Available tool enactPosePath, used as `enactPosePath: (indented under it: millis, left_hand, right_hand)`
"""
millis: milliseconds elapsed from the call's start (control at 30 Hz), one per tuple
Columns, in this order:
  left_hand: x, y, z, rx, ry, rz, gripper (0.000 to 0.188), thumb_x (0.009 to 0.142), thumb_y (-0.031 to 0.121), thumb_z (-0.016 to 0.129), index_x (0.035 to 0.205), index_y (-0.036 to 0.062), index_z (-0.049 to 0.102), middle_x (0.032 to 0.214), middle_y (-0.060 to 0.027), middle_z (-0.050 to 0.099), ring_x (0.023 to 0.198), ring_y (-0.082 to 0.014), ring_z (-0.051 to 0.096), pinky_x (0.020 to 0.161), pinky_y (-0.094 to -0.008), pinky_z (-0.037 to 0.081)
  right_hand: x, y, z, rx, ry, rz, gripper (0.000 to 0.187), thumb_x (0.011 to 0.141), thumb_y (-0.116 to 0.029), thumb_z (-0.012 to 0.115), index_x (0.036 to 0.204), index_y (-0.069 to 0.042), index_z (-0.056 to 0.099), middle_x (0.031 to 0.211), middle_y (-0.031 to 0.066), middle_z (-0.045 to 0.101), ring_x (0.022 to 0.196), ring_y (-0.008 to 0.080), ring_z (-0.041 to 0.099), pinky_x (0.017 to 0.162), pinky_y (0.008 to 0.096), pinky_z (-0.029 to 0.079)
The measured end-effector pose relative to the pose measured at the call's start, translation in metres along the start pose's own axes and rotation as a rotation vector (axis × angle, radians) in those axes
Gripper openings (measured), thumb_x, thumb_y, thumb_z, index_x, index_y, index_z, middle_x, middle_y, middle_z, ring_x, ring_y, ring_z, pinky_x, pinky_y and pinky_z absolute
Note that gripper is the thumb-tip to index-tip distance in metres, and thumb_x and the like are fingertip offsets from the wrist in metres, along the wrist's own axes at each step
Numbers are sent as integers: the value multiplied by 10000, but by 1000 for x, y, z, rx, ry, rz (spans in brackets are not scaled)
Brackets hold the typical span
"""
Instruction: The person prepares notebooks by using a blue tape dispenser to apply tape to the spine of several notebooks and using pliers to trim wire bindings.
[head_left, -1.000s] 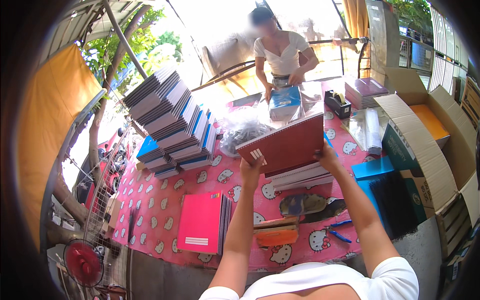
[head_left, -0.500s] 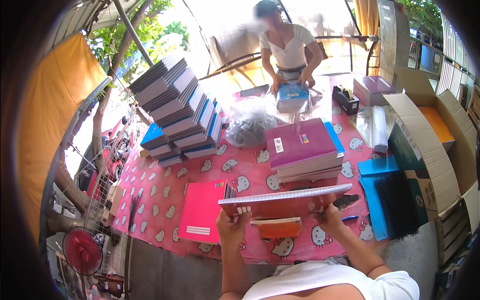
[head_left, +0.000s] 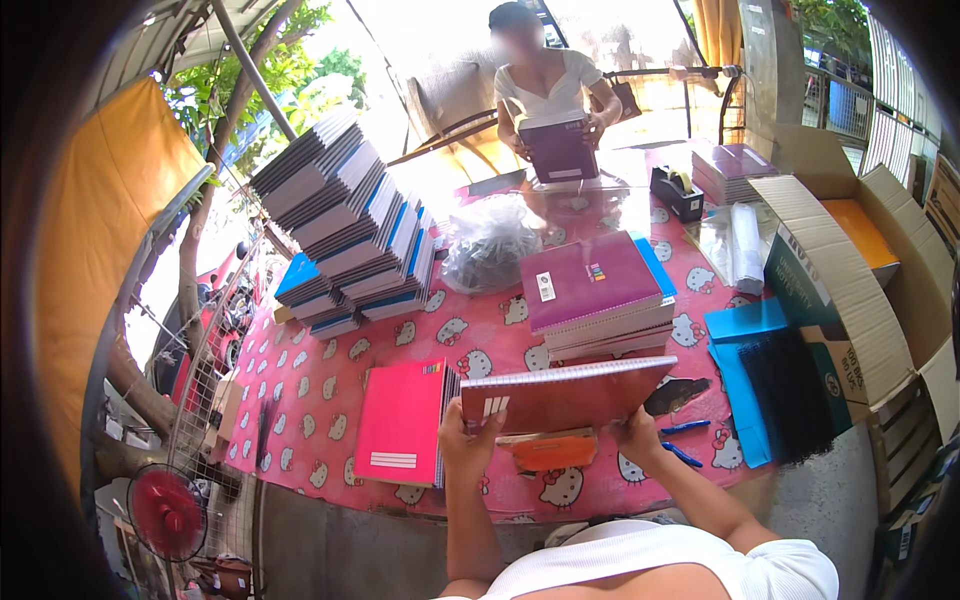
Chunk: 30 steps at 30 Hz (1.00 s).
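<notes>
At lower centre, the left hand (head_left: 468,442) and right hand (head_left: 637,438) grip a brownish-red spiral notebook (head_left: 572,398) by opposite ends. A purple-topped stack (head_left: 592,282) sits higher, pink-topped notebooks (head_left: 400,418) lie left of centre, and at upper centre a co-worker (head_left: 550,97) holds a purple-fronted bundle (head_left: 562,150).

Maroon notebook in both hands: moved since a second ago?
Yes, nearer: the maroon notebook hid the top of the purple-topped stack; now it's held on that stack's near side.
</notes>
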<state>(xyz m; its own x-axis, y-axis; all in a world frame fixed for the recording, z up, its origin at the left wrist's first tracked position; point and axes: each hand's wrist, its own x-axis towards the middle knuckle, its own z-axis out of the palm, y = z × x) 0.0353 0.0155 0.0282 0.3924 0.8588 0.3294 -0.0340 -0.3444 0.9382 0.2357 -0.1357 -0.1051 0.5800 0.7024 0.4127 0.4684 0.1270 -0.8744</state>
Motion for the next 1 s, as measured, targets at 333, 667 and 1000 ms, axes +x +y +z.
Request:
enactPosePath:
  millis: [333,667,1000]
  left_hand:
    - [-16,70,48,650,53,631,721,812,289,719,1408,88,366,1422,-166,373,1290,-300,376,1095,-579,100]
    - [-22,7,97,680,-459,466,382,825,311,698,1167,151,641,1211,-32,602,1147,-209,520,1074,-487,199]
    - [-25,5,105,541,-213,570,152,757,269,776,845,152,734,795,56,690,779,-120,618,1038,-412,222]
  right_hand:
    - [-32,44,-1,-306,-198,130,351,785,-69,651,1066,-37,444,916,219,628,836,432,598,671,494,485]
    - [26,56,-136,-668,156,64,393,598,-166,823,905,-38,616,934,147,616,912,343,577,783,435,457]
    - [54,94,-218,-1076,63,558,200,778,-107,705,925,-20,604,933,161,585,932,367,601,786,454,496]
